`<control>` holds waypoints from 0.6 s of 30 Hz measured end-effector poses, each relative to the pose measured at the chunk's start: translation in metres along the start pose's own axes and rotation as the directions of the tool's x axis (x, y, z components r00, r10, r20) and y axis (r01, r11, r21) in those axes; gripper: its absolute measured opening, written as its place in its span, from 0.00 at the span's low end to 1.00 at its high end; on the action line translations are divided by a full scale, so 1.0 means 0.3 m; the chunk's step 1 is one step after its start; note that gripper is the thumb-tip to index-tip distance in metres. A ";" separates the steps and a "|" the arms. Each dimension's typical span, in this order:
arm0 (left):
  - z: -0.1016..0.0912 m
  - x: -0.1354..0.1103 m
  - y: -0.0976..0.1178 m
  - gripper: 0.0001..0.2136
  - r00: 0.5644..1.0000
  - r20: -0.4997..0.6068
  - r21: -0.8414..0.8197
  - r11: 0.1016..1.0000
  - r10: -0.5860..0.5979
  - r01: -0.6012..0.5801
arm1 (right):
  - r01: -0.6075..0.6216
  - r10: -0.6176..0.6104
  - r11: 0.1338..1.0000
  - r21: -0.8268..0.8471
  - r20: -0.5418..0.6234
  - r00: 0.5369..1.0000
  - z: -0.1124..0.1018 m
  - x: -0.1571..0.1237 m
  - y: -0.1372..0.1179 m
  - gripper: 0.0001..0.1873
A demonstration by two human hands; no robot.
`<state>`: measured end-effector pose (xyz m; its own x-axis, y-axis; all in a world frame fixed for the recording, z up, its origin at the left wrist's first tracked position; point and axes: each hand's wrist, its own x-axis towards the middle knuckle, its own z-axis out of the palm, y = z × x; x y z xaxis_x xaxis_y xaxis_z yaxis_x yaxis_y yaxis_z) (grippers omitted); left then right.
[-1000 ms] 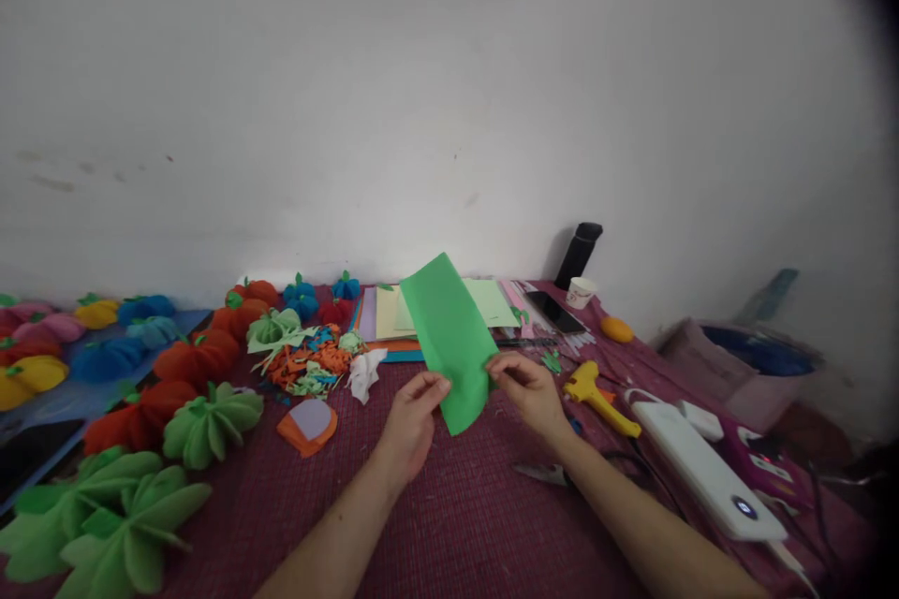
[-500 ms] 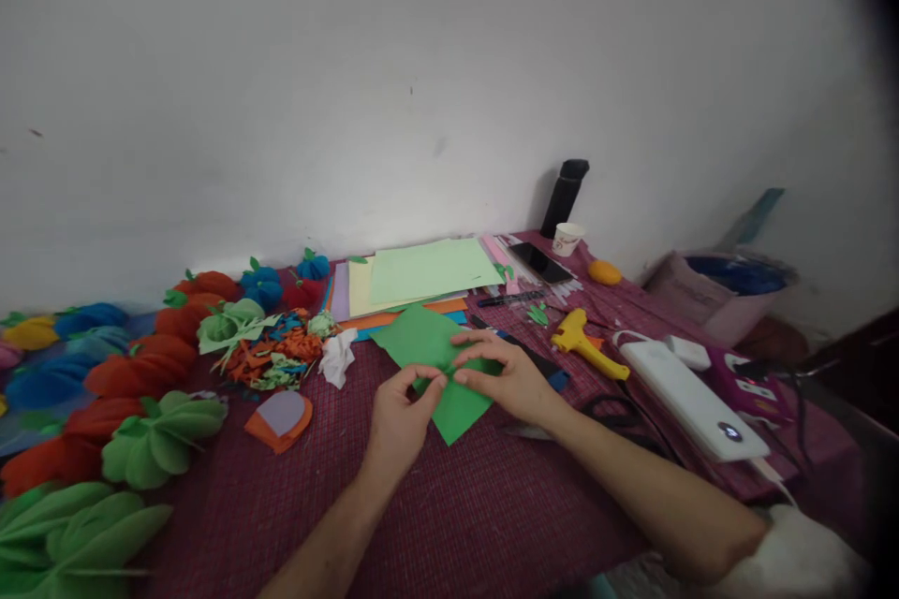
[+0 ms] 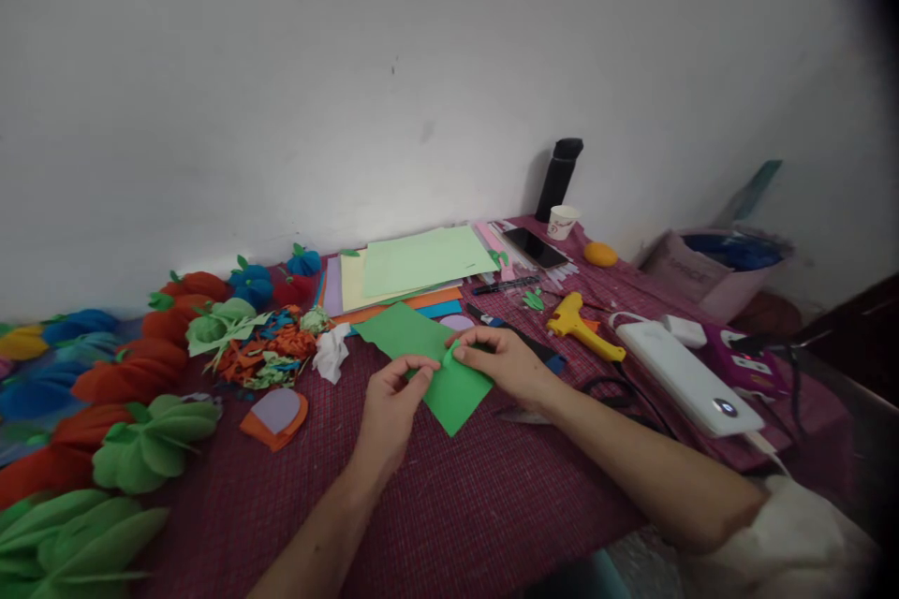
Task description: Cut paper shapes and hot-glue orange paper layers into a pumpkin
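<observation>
A green sheet of paper (image 3: 449,402) lies at an angle on the table between my hands. My left hand (image 3: 397,402) is closed, thumb and forefinger pinched at the sheet's middle. Close beside it, my right hand (image 3: 509,365) pinches a small raised green bit there; whether this is a fold of the sheet or a separate piece I cannot tell. Scissors (image 3: 523,416) lie partly hidden under my right forearm. Just past that hand, a purple paper piece (image 3: 458,323) shows beside a dark-handled tool.
Paper pumpkins (image 3: 133,370) and a heap of paper scraps (image 3: 271,346) stand left. Stacked coloured paper (image 3: 421,257) lies behind. Rightward are a yellow glue gun (image 3: 582,328), phone (image 3: 535,248), paper cup (image 3: 562,222), black bottle (image 3: 559,178), white power bank (image 3: 688,379) and purple power strip (image 3: 751,360).
My right fingers have closed in and now hold up a small green bit above the sheet. My left fingertips have shifted slightly left. The whole view has tilted a little.
</observation>
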<state>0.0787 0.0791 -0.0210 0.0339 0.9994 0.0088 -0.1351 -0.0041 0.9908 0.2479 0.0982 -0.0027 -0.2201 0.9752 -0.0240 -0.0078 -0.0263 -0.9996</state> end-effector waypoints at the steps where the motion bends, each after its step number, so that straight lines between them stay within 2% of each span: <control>1: 0.000 -0.001 0.001 0.07 1.000 0.002 -0.016 1.000 -0.006 0.006 | 0.002 -0.002 1.000 -0.001 0.001 1.000 0.000 0.001 0.000 0.13; 7: 0.001 -0.005 0.006 0.07 1.000 0.016 -0.018 1.000 -0.025 0.025 | 0.038 -0.038 0.999 -0.033 0.008 0.999 -0.003 0.004 0.008 0.12; 12: -0.005 0.003 -0.004 0.09 1.000 0.013 0.152 0.988 0.009 -0.011 | 0.138 -0.139 0.978 -0.156 0.004 0.990 -0.005 0.007 0.004 0.10; 15: -0.007 0.003 0.000 0.10 0.998 0.015 0.244 0.967 0.069 -0.070 | 0.309 -0.313 0.922 -0.232 0.021 0.950 -0.007 0.003 -0.009 0.07; 18: -0.004 -0.007 0.018 0.13 0.987 0.005 0.205 0.966 0.160 -0.158 | 0.484 -0.486 0.833 -0.266 0.063 0.871 -0.016 -0.011 -0.029 0.03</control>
<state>0.0767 0.0770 -0.0158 0.0170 0.9856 0.1681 0.0674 -0.1688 0.9833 0.2534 0.0964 0.0060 -0.2492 0.8489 0.4662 0.1467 0.5089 -0.8483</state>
